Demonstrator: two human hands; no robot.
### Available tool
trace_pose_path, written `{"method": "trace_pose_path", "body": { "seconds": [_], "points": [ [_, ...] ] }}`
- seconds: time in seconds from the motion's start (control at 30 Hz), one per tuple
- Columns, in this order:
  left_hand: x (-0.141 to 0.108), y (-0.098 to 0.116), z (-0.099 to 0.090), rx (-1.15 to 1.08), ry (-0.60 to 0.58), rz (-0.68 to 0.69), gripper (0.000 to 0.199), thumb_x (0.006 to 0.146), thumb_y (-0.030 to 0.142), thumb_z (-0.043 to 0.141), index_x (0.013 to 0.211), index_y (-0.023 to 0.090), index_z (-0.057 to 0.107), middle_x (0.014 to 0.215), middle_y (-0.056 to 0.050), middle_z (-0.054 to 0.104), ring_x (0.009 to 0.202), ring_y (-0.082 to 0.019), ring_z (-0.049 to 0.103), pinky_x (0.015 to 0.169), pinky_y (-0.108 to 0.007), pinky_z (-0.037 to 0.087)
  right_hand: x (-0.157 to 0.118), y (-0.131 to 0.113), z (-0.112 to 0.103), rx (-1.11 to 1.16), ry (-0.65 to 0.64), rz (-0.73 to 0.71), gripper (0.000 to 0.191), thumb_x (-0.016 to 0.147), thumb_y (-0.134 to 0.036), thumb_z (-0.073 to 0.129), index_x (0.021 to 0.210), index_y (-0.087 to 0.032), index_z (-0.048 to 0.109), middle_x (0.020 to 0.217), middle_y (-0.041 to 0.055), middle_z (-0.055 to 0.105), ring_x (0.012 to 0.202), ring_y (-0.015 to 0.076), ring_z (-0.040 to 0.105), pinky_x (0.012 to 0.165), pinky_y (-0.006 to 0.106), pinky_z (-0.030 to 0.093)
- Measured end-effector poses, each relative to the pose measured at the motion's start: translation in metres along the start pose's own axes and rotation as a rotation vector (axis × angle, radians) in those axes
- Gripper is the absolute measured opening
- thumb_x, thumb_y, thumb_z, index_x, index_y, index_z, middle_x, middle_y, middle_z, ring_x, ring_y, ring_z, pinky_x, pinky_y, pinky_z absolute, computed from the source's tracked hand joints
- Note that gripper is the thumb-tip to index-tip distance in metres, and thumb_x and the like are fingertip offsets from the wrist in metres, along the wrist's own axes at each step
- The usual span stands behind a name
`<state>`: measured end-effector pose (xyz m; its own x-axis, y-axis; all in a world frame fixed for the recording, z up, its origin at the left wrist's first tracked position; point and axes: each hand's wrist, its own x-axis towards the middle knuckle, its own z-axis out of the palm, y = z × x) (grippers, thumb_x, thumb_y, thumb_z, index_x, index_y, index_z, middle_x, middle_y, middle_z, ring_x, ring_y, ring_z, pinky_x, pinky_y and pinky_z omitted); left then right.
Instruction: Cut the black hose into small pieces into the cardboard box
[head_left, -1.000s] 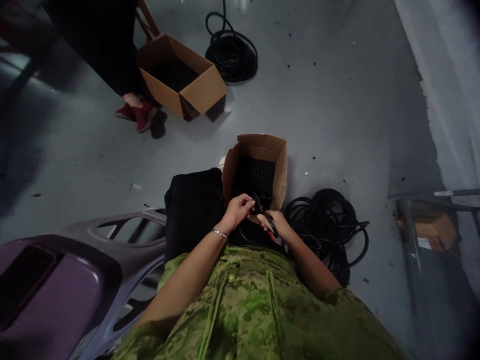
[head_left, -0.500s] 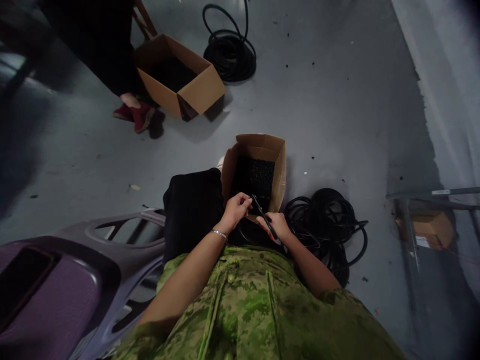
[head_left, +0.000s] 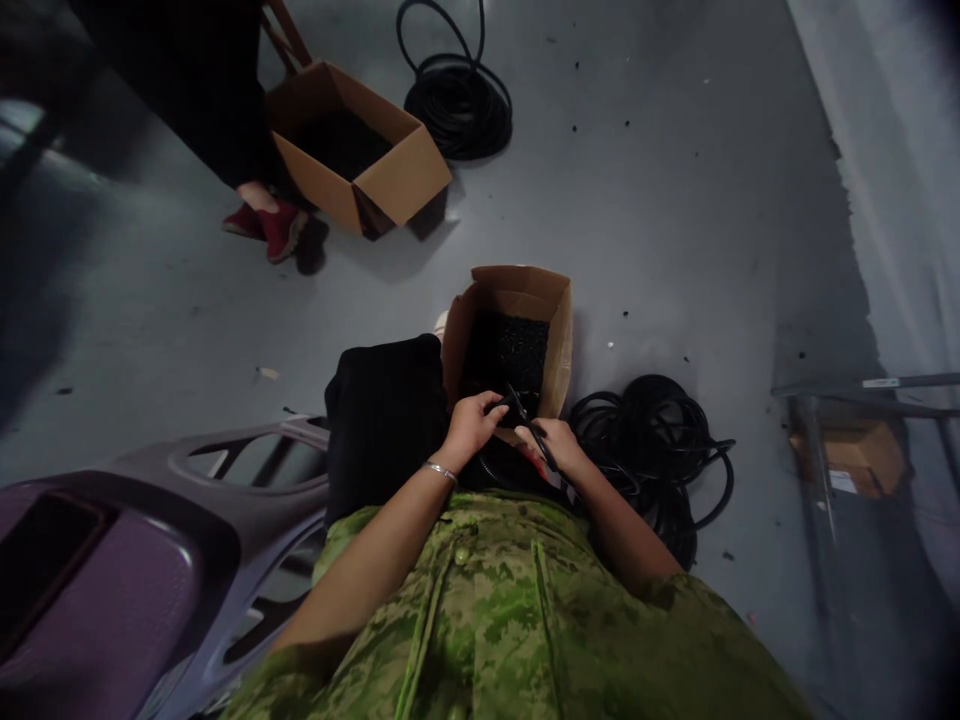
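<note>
My left hand (head_left: 471,428) pinches the end part of a black hose (head_left: 504,403) between thumb and fingers. More of the hose loops down toward my lap, partly hidden by my forearm. My right hand (head_left: 559,445) is closed around dark scissors (head_left: 523,412) with some red at the handle. Their blades point up and left and meet the hose just beyond my left fingertips. Both hands are over the near edge of a cardboard box (head_left: 559,350), which holds many small black pieces (head_left: 521,345).
Tangled black hose (head_left: 660,430) lies on the floor at the right. Farther off are a hose coil (head_left: 459,110), another cardboard box (head_left: 405,178) and a person's red shoes (head_left: 281,230). A purple chair (head_left: 150,590) with a phone (head_left: 49,560) stands at the left.
The scissors have shifted slightly right and down, and their blades now lie across the hose. More hose shows beyond my left fingertips. The boxes and floor coils stay put.
</note>
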<state>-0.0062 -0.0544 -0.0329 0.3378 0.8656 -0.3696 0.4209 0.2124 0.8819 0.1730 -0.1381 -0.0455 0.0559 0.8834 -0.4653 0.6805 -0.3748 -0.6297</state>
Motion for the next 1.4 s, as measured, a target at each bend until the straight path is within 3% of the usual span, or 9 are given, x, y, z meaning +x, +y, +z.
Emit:
{"method": "trace_pose_path", "body": {
  "seconds": [0.13, 0.47, 0.57, 0.77, 1.07, 1.4],
  "points": [
    [0.001, 0.0, 0.0, 0.026, -0.012, 0.013, 0.012, 0.083, 0.02, 0.064, 0.089, 0.018, 0.074, 0.075, -0.003, 0.073, 0.066, -0.017, 0.066, 0.065, -0.027, 0.05, 0.002, -0.003, 0.0, 0.097, -0.031, -0.023, 0.049, 0.091, -0.057, 0.057, 0.061, -0.019, 0.064, 0.053, 0.002, 0.064, 0.054, 0.0152, 0.06, 0.054, 0.022, 0.037],
    [0.006, 0.004, -0.001, 0.221, 0.027, -0.088, 0.014, 0.085, 0.023, 0.063, 0.091, 0.016, 0.073, 0.071, -0.005, 0.072, 0.058, -0.016, 0.063, 0.059, -0.026, 0.045, -0.004, -0.001, 0.02, 0.165, 0.104, 0.054, 0.048, 0.088, -0.05, 0.062, 0.052, -0.02, 0.055, 0.045, 0.0002, 0.057, 0.042, 0.0124, 0.053, 0.045, 0.022, 0.033],
    [0.005, 0.005, -0.001, 0.182, 0.034, -0.08, 0.012, 0.085, 0.024, 0.062, 0.087, 0.017, 0.071, 0.068, -0.003, 0.069, 0.054, -0.015, 0.059, 0.056, -0.025, 0.042, -0.006, 0.004, 0.016, 0.227, 0.077, 0.058, 0.052, 0.088, -0.056, 0.061, 0.052, -0.02, 0.053, 0.046, 0.0001, 0.055, 0.044, 0.0128, 0.053, 0.047, 0.022, 0.036],
    [0.001, 0.003, -0.001, -0.003, 0.088, 0.003, 0.012, 0.082, 0.03, 0.062, 0.082, 0.018, 0.066, 0.063, 0.002, 0.06, 0.053, -0.012, 0.053, 0.053, -0.023, 0.039, -0.015, 0.005, 0.003, 0.461, -0.108, 0.019, 0.047, 0.09, -0.061, 0.057, 0.071, -0.018, 0.061, 0.058, -0.0003, 0.062, 0.049, 0.0113, 0.057, 0.05, 0.021, 0.043],
    [-0.004, 0.007, -0.003, -0.107, 0.065, 0.093, 0.018, 0.082, 0.035, 0.062, 0.088, 0.018, 0.065, 0.076, 0.001, 0.065, 0.064, -0.012, 0.056, 0.058, -0.021, 0.044, -0.013, -0.014, -0.003, 0.448, -0.129, -0.02, 0.037, 0.09, -0.051, 0.059, 0.073, -0.018, 0.061, 0.066, -0.0005, 0.064, 0.054, 0.0109, 0.059, 0.056, 0.021, 0.045],
    [-0.005, 0.009, -0.002, -0.135, 0.053, 0.114, 0.017, 0.082, 0.034, 0.062, 0.088, 0.018, 0.065, 0.079, 0.0, 0.066, 0.07, -0.013, 0.058, 0.065, -0.023, 0.047, -0.008, -0.014, 0.001, 0.501, -0.117, 0.0, 0.043, 0.085, -0.06, 0.06, 0.077, -0.017, 0.062, 0.066, -0.0001, 0.063, 0.053, 0.0115, 0.058, 0.056, 0.023, 0.045]
  ]
}}
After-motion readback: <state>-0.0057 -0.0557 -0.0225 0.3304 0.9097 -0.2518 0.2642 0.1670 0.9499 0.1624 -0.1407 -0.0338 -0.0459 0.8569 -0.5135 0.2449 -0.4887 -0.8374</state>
